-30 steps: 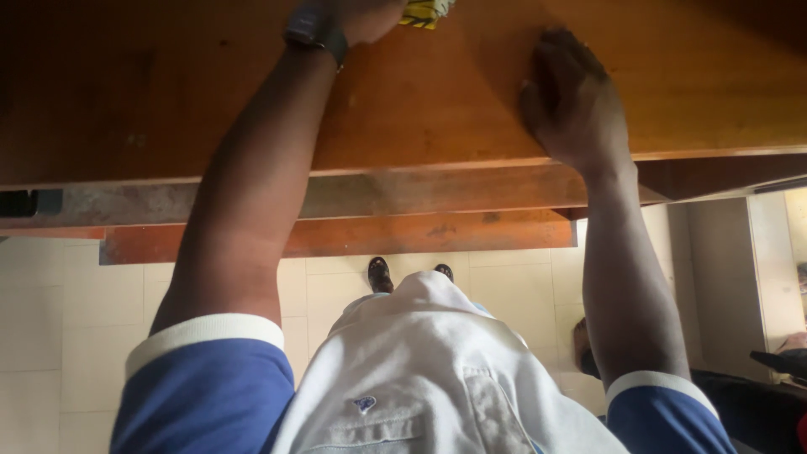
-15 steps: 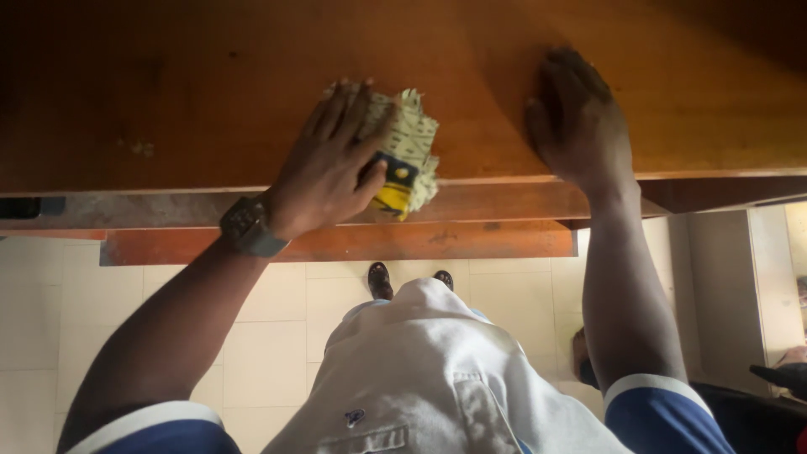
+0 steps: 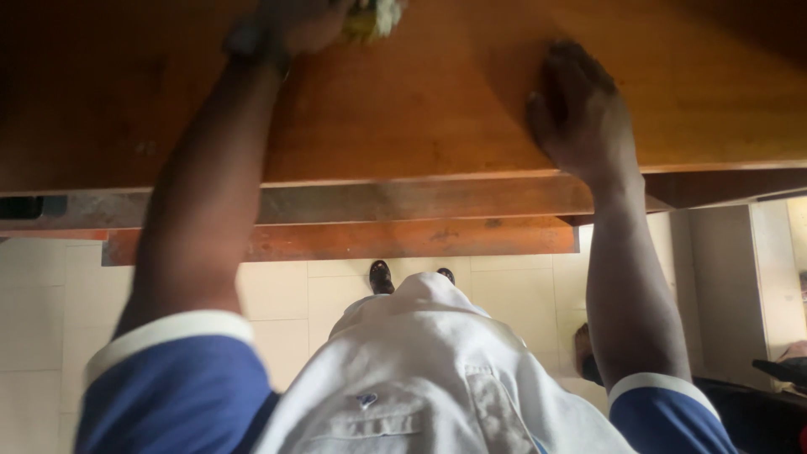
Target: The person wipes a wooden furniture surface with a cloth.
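At the top of the frame, left of centre, the left hand [image 3: 298,21] reaches far across the wooden counter [image 3: 403,118] with its fingers closed on a crumpled yellow and pale patterned cloth [image 3: 374,17], which sits at the very top edge and is partly cut off and blurred. At upper right, the right hand [image 3: 580,105] lies open and flat on the wood, fingers spread, holding nothing.

To wipe well here, the cloth wants to stay pressed flat under the palm, with the stroke running in even lanes that overlap, while the flat hand carries the lean of the body. Judging by the small pale specks at the left of the counter [image 3: 147,147], that patch likely needs a pass too.

The surface is reddish-brown, glossy, lit at centre and dark toward both upper corners. Its front edge crosses mid-frame, with a worn rail [image 3: 403,202] and an orange-red board [image 3: 403,238] beneath. Below lie cream floor tiles [image 3: 50,336], 2 dark shoes [image 3: 380,276], and the person's white shirt [image 3: 420,378] with blue sleeves.
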